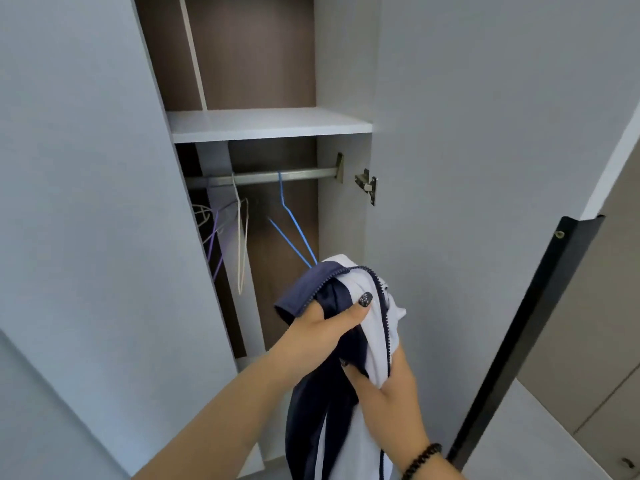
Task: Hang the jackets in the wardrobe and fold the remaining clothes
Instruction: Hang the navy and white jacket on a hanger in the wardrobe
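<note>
While both hands grip the navy-and-white jacket [349, 327], left hand [325, 327] at the collar, right hand [384, 386] lower, the blue hanger [294, 233] hangs just above-left, lower end hidden behind the collar, jacket trailing down

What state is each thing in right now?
Wardrobe door: open.
Jacket: off the rail, gripped by both hands.
Blue hanger: on the rail, lower end behind the jacket.
White hanger: on rail, bare.
Left hand: gripping jacket.
Right hand: gripping jacket.
</note>
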